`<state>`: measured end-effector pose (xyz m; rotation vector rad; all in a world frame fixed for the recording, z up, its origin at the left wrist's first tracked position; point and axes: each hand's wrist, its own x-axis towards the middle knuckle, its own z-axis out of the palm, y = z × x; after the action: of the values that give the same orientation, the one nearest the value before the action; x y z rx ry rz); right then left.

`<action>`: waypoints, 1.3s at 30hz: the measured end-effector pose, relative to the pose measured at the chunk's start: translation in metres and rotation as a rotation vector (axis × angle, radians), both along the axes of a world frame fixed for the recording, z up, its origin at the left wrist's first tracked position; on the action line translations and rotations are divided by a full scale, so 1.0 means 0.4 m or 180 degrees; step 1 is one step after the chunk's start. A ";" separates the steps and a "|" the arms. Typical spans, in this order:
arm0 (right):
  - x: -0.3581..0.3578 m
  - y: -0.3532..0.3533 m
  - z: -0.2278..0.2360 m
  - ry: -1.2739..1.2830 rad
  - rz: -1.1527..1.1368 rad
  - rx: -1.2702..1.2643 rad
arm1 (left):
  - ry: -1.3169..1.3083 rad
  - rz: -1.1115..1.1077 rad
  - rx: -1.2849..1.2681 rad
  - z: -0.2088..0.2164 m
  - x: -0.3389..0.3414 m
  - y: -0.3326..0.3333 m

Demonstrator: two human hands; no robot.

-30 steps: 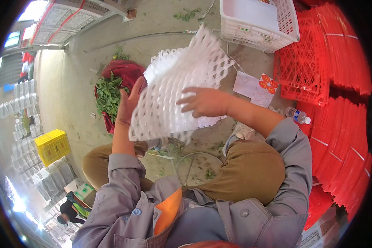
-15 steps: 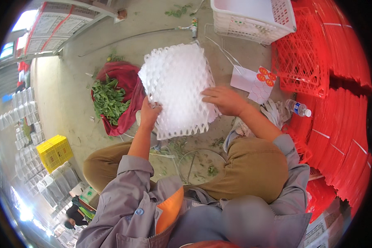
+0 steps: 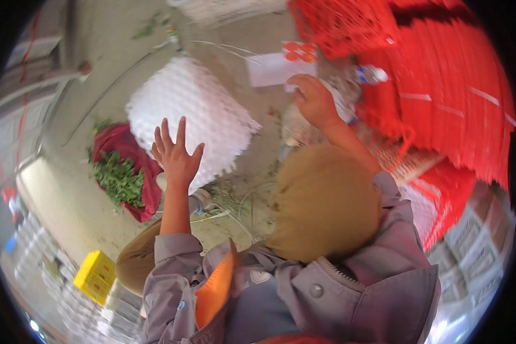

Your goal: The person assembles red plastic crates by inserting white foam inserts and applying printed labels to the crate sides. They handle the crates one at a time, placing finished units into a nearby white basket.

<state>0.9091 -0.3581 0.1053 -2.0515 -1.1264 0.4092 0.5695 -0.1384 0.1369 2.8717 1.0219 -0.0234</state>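
A white block wrapped in bumpy foam netting (image 3: 189,109) lies on the floor in front of me. Over its near left part my left hand (image 3: 176,153) is open, fingers spread, holding nothing; whether it touches the netting I cannot tell. My right hand (image 3: 315,102) is off to the right with its fingers curled together. Something small and whitish shows at its fingertips, too blurred to name. Just beyond that hand lie a white sheet (image 3: 264,70) and a sticker sheet with red-orange ovals (image 3: 299,51).
Green leaves (image 3: 120,179) fill a dark red cloth sack (image 3: 149,189) at the left. Red crates (image 3: 344,23), tall red stacks (image 3: 453,92) and a plastic bottle (image 3: 371,74) stand at the right. A white basket (image 3: 229,10) is at the far edge, a yellow crate (image 3: 94,278) lower left.
Both hands have let go of the netted block, which now rests on the floor. My right hand has moved right, toward the sticker sheet. The whole view has turned to the right.
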 end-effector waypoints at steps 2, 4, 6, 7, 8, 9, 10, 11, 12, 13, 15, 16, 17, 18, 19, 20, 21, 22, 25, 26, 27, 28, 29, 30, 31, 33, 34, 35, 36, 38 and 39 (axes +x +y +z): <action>0.020 -0.171 0.028 0.0089 -0.0721 -0.0188 | 0.0681 0.0057 -0.0807 -0.034 0.054 -0.037; 0.010 -0.330 0.060 -0.0095 -0.1029 -0.1535 | 0.1405 0.0387 -0.1092 -0.062 0.081 -0.054; -0.019 -0.451 0.091 0.0036 -0.1399 -0.2569 | 0.1406 0.0446 -0.1009 -0.072 0.093 -0.060; -0.048 -0.496 0.107 0.0313 -0.1663 -0.2988 | 0.1238 0.0364 -0.1047 -0.065 0.095 -0.056; -0.069 -0.527 0.119 0.0370 -0.1887 -0.3244 | 0.1253 0.0363 -0.1066 -0.046 0.096 -0.049; -0.091 -0.556 0.137 0.0050 -0.2032 -0.3081 | 0.1015 0.0301 -0.1085 -0.017 0.096 -0.042; -0.102 -0.571 0.146 -0.0517 -0.2128 -0.2755 | 0.0700 0.0021 -0.0932 0.022 0.095 -0.032; -0.112 -0.588 0.162 -0.0912 -0.2168 -0.2466 | 0.0644 -0.0166 -0.1056 0.071 0.098 -0.013; -0.115 -0.608 0.181 -0.1049 -0.2459 -0.2445 | 0.0505 -0.0404 -0.1117 0.129 0.101 0.005; -0.106 -0.625 0.197 -0.1101 -0.2708 -0.2408 | 0.0527 -0.0501 -0.1254 0.189 0.106 0.019; -0.082 -0.650 0.215 -0.1626 -0.3025 -0.2242 | 0.0569 -0.0564 -0.1484 0.318 0.105 0.044; -0.070 -0.661 0.218 -0.0689 -0.3101 -0.2475 | 0.0537 -0.0519 -0.1615 0.379 0.103 0.047; -0.058 -0.670 0.216 0.0010 -0.3066 -0.2545 | 0.0505 -0.0654 -0.1489 0.436 0.098 0.050; -0.048 -0.675 0.210 0.0708 -0.2985 -0.2609 | 0.0446 -0.0556 -0.1723 0.488 0.091 0.052; -0.043 -0.683 0.207 0.0761 -0.2930 -0.2158 | 0.0357 -0.0590 -0.1678 0.534 0.078 0.046; -0.040 -0.689 0.206 0.0398 -0.2835 -0.1747 | 0.0266 -0.0604 -0.1625 0.572 0.062 0.041; -0.033 -0.695 0.214 0.0345 -0.2646 -0.1431 | 0.0239 -0.0633 -0.1555 0.605 0.044 0.035; -0.029 -0.701 0.232 0.0308 -0.2409 -0.1111 | 0.0063 -0.0762 -0.1549 0.624 0.032 0.029; 0.002 -0.718 0.378 -0.0310 -0.2722 -0.1156 | -0.0486 -0.0855 -0.1770 0.652 0.007 0.006; 0.015 -0.718 0.461 -0.0611 -0.2564 -0.1042 | -0.0653 -0.0829 -0.1839 0.650 0.012 -0.007; 0.024 -0.696 0.545 -0.1244 -0.2631 -0.1229 | -0.0864 -0.0916 -0.1840 0.644 0.021 -0.024; 0.029 -0.665 0.639 -0.1182 -0.2471 -0.0895 | -0.1169 -0.0873 -0.2119 0.636 0.038 -0.050; 0.034 -0.630 0.750 -0.1034 -0.2381 -0.0645 | -0.1389 -0.0844 -0.2500 0.630 0.059 -0.079; 0.033 -0.563 0.847 -0.1424 -0.2286 -0.0377 | -0.1495 -0.0905 -0.2692 0.632 0.074 -0.106; 0.025 -0.485 0.944 -0.1795 -0.2181 -0.0113 | -0.1811 -0.1044 -0.2924 0.637 0.092 -0.136; -0.035 -0.307 1.106 -0.1547 -0.1997 0.0400 | -0.2220 -0.1406 -0.3412 0.668 0.111 -0.181; -0.077 -0.194 1.156 -0.1314 -0.1353 0.1035 | -0.2495 -0.1399 -0.3751 0.690 0.112 -0.194; -0.129 -0.084 1.187 -0.1270 -0.1377 0.0990 | -0.2814 -0.1454 -0.4043 0.712 0.110 -0.202; -0.184 0.031 1.200 -0.1296 -0.0940 0.1163 | -0.3158 -0.1541 -0.4290 0.733 0.101 -0.199; -0.306 0.259 1.171 -0.1895 -0.0639 0.1340 | -0.3532 -0.1250 -0.4560 0.753 0.078 -0.171; -0.375 0.350 1.129 -0.1483 -0.0321 0.1576 | -0.3796 -0.1217 -0.4672 0.750 0.066 -0.148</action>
<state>0.7592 -0.2181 0.5570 -1.7815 -1.2308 -0.3893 0.5960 -0.1975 0.4369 1.2200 0.0195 0.5539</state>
